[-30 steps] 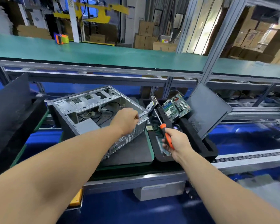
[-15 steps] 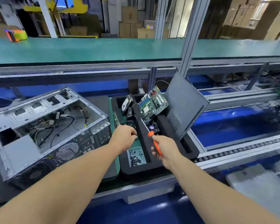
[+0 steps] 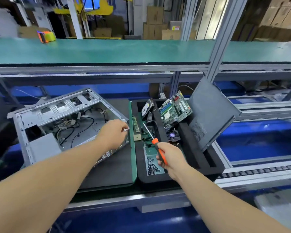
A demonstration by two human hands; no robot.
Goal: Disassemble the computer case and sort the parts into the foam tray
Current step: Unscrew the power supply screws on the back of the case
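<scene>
Half a second ago our left hand (image 3: 114,132) hovered over the foam tray (image 3: 207,163); now it pinches a small white piece at the computer case (image 3: 57,118)'s right edge. Our right hand (image 3: 170,158) still grips the screwdriver (image 3: 155,145) over the tray.

The computer case (image 3: 65,125) lies open side up, so its cavity can be entered from above, though loose cables (image 3: 74,130) cross the floor inside. Between the case's right edge and the foam tray (image 3: 207,165) runs a narrow strip of green mat (image 3: 133,158). The tray's back slots are crowded by the hard drive (image 3: 147,107), the motherboard (image 3: 175,110) and the leaning side panel (image 3: 212,113), which blocks reach from the right. The front screw compartment (image 3: 152,165) is open from above. An overhead shelf (image 3: 107,49) limits height behind.
</scene>
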